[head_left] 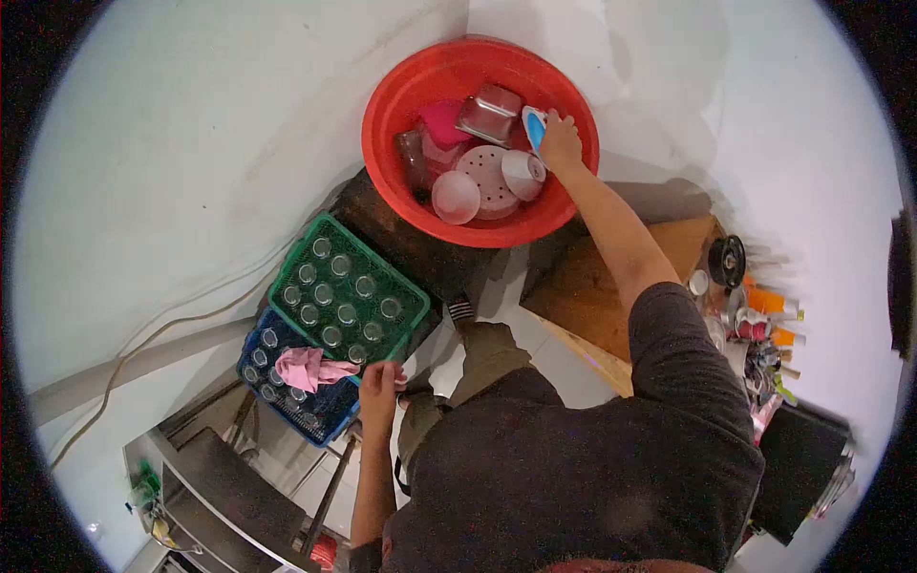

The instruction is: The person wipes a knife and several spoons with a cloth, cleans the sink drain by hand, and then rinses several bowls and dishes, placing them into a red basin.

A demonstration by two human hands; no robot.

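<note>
Over the right side of a red basin (385, 187), my right hand (561, 141) grips a flat blue-and-white object (534, 128); its kind I cannot tell. Around it in the basin lie a metal container (491, 113), a pink item (443, 122), a white perforated disc (484, 172), a white cup (522, 175) and a pale round bowl (456, 197). My left hand (378, 382) hangs lower left with its fingers curled together, right at the corner of a green crate (416, 298). The tail of a pink cloth (304, 369) reaches close to its fingertips.
Upturned glasses fill the green crate and a blue crate (330, 418) beside it. A wooden surface (597, 286) stands to my right, with bottles and utensils (761, 315) beyond. A cable (143, 346) runs along the left wall. A dark seat (224, 492) is at lower left.
</note>
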